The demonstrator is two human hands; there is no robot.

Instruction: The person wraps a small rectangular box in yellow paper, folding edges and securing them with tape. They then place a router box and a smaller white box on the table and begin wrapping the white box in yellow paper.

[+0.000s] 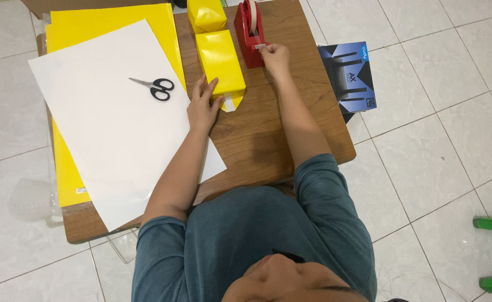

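Head view, left hand (202,106) steadying yellow parcel (220,60)

Looks like a room in a home, w/ a low wooden table (268,140) set on a floor of large pale glossy tiles (441,128). Gift-wrap setup: yellow paper sheets (112,22) at table's far left corner, white sheet (112,140) over the left edge, black-handled scissors (155,87) on it, red tape dispenser (249,34) near far edge. Dark blue product box (349,75) on the floor by the right edge. No shop or office fittings visible.
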